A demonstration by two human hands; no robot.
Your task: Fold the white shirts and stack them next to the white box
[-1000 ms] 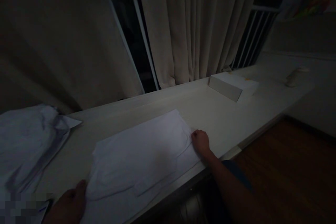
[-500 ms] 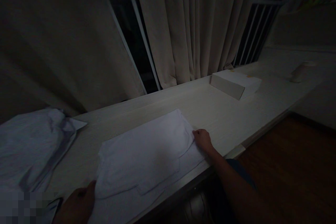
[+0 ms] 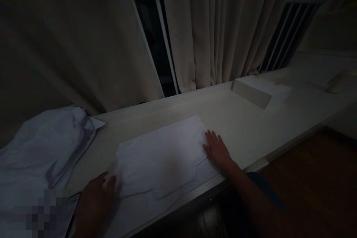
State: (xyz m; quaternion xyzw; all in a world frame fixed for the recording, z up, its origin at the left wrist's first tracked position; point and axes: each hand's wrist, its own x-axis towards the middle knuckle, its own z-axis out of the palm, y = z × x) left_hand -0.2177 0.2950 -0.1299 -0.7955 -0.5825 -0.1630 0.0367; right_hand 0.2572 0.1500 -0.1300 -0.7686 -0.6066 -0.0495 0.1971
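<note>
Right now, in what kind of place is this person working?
Probably a dim room at home: a long pale desk under a curtained window, with folded white cloth and a crumpled shirt.
</note>
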